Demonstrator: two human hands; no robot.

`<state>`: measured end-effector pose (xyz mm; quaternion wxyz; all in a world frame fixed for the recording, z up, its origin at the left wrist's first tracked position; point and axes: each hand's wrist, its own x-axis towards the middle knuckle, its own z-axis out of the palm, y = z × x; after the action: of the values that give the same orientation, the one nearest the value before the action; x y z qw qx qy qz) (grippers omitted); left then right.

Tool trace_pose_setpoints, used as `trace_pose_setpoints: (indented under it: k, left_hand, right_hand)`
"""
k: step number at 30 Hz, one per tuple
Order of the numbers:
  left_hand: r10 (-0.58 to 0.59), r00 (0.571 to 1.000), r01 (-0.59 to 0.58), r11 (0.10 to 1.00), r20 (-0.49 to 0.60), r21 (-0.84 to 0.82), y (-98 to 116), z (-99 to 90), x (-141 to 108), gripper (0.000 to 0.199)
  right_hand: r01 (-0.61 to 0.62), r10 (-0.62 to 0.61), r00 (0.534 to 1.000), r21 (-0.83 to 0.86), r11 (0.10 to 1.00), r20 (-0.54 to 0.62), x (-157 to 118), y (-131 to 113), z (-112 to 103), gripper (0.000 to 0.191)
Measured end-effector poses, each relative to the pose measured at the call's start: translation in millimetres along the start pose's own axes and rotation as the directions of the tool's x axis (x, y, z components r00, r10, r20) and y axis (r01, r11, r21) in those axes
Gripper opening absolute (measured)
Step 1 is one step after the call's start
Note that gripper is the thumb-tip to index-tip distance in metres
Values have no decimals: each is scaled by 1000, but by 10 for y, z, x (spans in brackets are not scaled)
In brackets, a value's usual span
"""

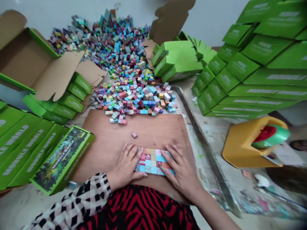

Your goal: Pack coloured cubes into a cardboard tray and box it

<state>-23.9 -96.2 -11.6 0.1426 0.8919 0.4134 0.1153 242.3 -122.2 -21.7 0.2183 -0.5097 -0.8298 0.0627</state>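
A flat block of small colourful cubes, packed in rows, lies on a brown board near the front edge. My left hand presses against its left side with fingers spread. My right hand presses against its right side and near corner. A single pink cube lies loose on the board just beyond the block. Further back a big heap of loose cubes spreads towards the wall.
Closed green boxes are stacked at the right and back centre, more at the left. An open cardboard box stands far left. A printed box lies beside the board. A yellow tape dispenser sits at the right.
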Motion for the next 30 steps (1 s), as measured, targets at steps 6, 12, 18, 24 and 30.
trace_pose_setpoints:
  k: [6,12,18,24,30]
  left_hand:
    - [11,1000,-10,1000,-22,28,-22,21,-330,91]
    - [-5,999,5,1000,-39,-7,-57,-45,-496,91]
    - [27,998,-23,996,-54,83,-43,-101,-467,67]
    - [110,989,-93,984,-104,151,-34,-289,-425,63]
    - [-390,870,245,872,-300,-424,-258,-816,-130,41]
  right_hand:
    - [43,-44,999,-40,998,-24,-130,-219,95,60]
    - [137,-133,990,-130,982,46,-212,-292,81,66]
    - [122,-120,991,-42,992,61,385,-184,-111,41]
    - [7,-69,945,191,982,321,1319,-414,144,40]
    - [-51,-19,968,272,961,250,1809,-327,537,18]
